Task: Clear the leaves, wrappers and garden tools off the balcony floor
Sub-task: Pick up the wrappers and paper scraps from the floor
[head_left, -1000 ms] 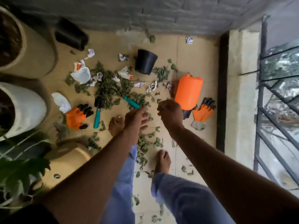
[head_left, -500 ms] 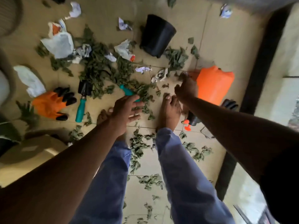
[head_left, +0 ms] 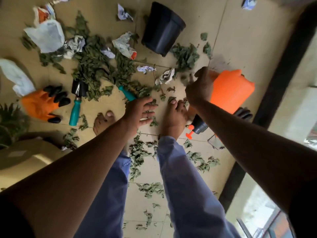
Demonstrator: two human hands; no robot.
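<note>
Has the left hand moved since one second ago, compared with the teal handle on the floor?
Yes. The left hand went forward and down, now reaching the teal handle.

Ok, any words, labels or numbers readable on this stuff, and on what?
None can be read.
Crumpled wrappers: printed marks show, too blurred to read.
White bag: faint print, unreadable.
Orange sprayer, black pot, trowel: no label visible.

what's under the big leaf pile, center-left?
Two teal-handled tools poke out of the leaf pile: a trowel with its black blade partly buried, and a second handle whose head is fully covered. Anything else beneath is hidden.
</note>
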